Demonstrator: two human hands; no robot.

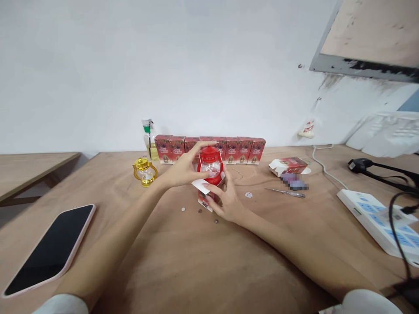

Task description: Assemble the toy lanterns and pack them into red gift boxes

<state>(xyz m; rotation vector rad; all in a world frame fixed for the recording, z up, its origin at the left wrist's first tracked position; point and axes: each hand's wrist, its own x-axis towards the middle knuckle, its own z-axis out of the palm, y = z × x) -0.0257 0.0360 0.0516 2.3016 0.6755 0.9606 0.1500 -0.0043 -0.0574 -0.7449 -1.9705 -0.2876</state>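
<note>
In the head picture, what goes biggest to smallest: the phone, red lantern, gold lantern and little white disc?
1. Phone, nearer the camera
2. Red lantern and gold lantern: too alike to rank
3. White disc

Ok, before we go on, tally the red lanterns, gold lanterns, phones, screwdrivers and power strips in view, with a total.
Red lantern: 1, held in the hands
Gold lantern: 1
Phone: 1
Screwdriver: 1
Power strip: 1
Total: 5
</note>
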